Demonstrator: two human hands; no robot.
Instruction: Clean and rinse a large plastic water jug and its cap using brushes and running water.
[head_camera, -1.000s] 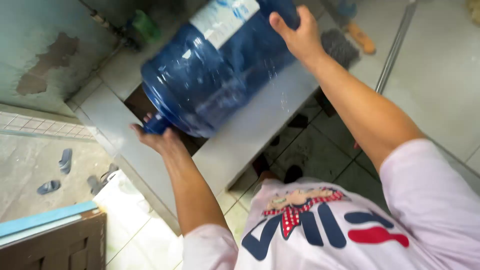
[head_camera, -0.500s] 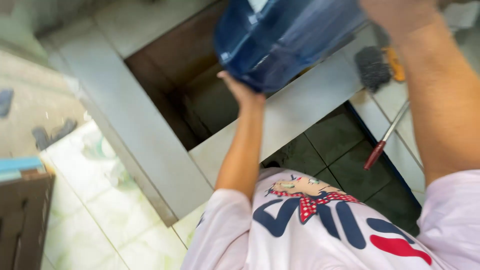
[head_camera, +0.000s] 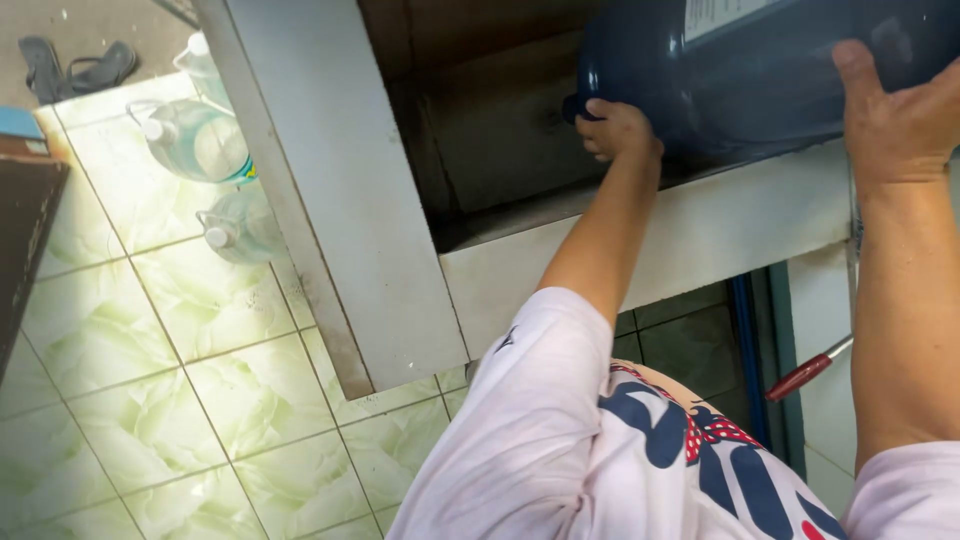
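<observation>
Grey concrete basin (head_camera: 330, 230), hands (head_camera: 622, 130) (head_camera: 893, 110) gripping blue water jug (head_camera: 760, 80), white label (head_camera: 715, 14) on top.

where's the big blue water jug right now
In the head view, the big dark blue plastic water jug is at upper right, over the dark basin opening, held by the left hand and right hand.
</observation>
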